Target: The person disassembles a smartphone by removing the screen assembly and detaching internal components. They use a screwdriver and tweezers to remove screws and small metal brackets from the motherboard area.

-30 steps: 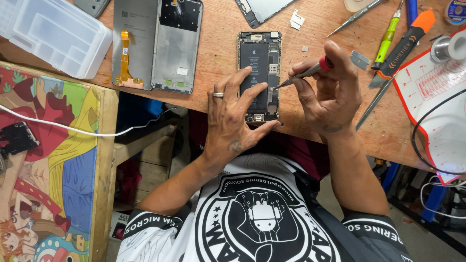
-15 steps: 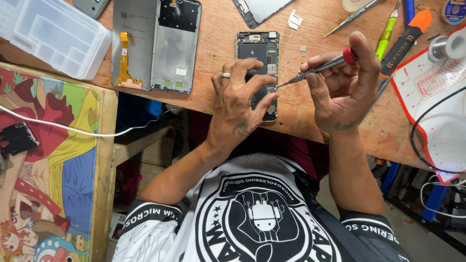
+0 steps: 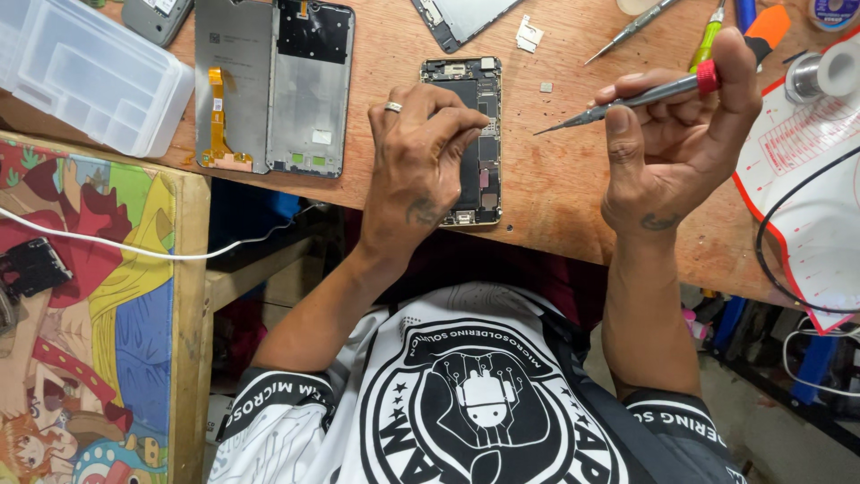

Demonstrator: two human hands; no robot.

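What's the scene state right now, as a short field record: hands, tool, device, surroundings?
left hand: left hand rests fingertips on the opened black smartphone with exposed internals
right hand: right hand holds a slim grey metal screwdriver with a red collar, tip lifted clear of the phone
surface: brown wooden workbench
left of phone: detached grey screen panel with an orange flex cable; clear plastic compartment box
right of phone: white and red work mat; solder spool

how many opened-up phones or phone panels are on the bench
4. One open phone lies under the left hand; a double panel lies to its left; a grey one and another are cut off at the top edge. More may lie out of frame.
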